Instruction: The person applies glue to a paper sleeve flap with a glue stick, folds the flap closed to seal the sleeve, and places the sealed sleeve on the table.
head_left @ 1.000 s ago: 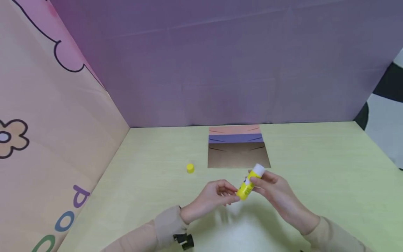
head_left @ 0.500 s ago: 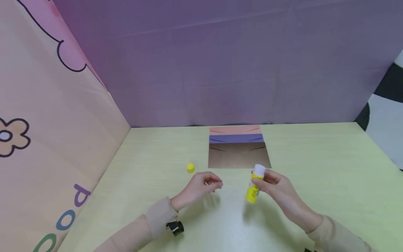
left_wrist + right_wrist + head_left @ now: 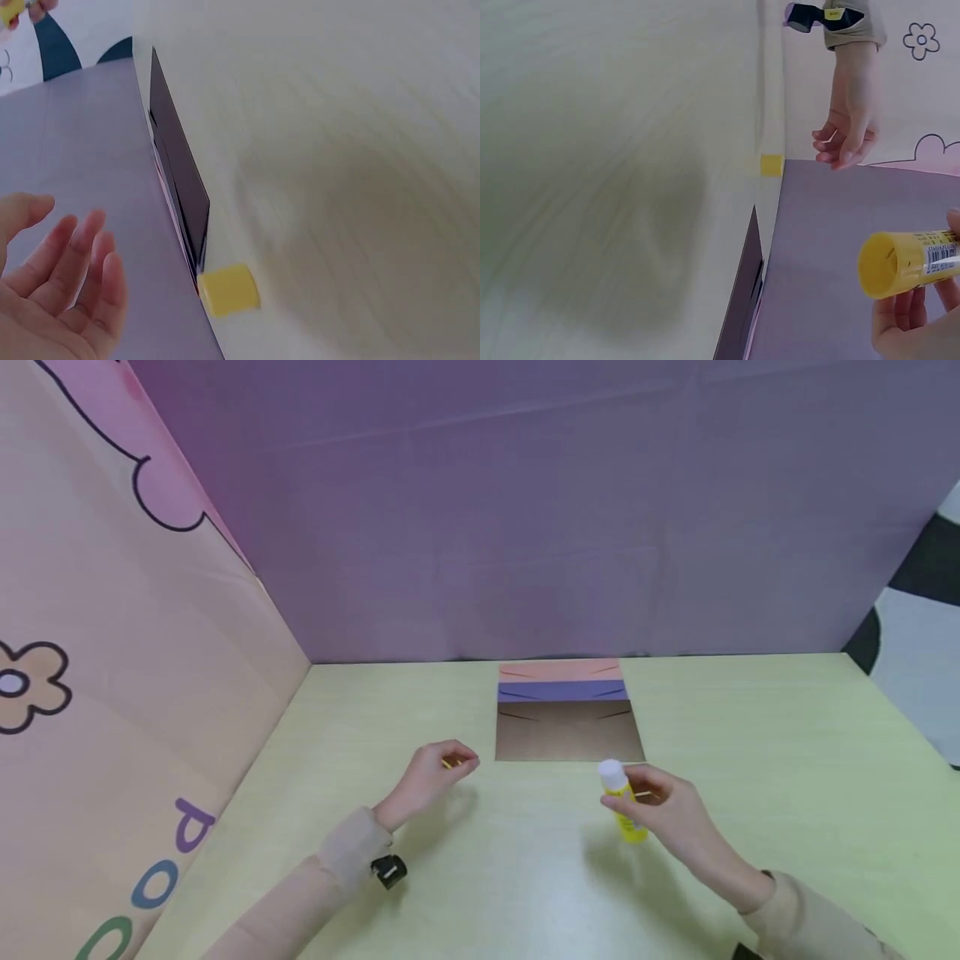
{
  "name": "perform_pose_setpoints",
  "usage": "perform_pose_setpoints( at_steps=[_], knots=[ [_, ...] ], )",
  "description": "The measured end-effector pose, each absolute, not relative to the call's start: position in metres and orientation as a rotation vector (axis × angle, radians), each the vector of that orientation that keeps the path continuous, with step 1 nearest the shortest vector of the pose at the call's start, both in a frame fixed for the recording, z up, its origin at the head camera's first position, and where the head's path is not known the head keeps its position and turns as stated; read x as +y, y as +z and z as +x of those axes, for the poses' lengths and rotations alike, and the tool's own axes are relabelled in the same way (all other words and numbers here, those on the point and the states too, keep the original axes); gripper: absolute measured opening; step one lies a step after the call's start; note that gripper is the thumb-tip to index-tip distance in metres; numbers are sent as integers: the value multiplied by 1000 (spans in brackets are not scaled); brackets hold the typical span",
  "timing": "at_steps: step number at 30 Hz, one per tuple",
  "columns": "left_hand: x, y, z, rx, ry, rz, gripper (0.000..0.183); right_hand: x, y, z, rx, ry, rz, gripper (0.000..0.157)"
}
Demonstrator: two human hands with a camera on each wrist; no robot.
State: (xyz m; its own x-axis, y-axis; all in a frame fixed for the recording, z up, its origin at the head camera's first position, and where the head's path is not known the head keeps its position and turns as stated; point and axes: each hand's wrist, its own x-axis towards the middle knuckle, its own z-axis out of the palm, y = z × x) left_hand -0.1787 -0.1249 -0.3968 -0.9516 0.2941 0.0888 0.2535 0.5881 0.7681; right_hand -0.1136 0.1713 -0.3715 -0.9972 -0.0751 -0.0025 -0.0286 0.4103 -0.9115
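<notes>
A yellow glue stick [image 3: 620,789] with a white end is gripped between my right hand's [image 3: 678,818] thumb and fingers, above the table. The white end points up in the head view, while the right wrist view shows the hollow yellow base of the glue stick [image 3: 911,262]. My left hand [image 3: 423,781] hovers over a small yellow cap [image 3: 230,289] on the table, its fingers loosely bent and apart from it. From the head, the cap is mostly hidden behind those fingers.
Overlapping pink, purple and brown envelope-like sheets [image 3: 566,731] lie at the table's back edge. Behind them rises a purple wall [image 3: 480,527]. A pale printed panel [image 3: 150,652] borders the left side, and a black-and-white one [image 3: 915,652] stands at the right.
My left hand has let go of the glue stick's lower end and moved left and forward to above the yellow cap. The right hand keeps the glue stick and has turned it more upright.
</notes>
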Motion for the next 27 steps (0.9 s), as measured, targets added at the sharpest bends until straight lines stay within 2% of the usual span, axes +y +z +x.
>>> perform_pose_setpoints(
  at_steps=[9,17,27],
  knots=[
    [-140,-404,-193,2964,1168,559,15,177,-382,-114,2766,-1598,-384,30],
    [-146,-415,-197,2940,1010,541,30,178,-392,-115,2968,-1506,-703,27],
    [-144,-427,-204,2915,920,559,34,179,-394,-114,3003,-1436,-767,27]
  ],
)
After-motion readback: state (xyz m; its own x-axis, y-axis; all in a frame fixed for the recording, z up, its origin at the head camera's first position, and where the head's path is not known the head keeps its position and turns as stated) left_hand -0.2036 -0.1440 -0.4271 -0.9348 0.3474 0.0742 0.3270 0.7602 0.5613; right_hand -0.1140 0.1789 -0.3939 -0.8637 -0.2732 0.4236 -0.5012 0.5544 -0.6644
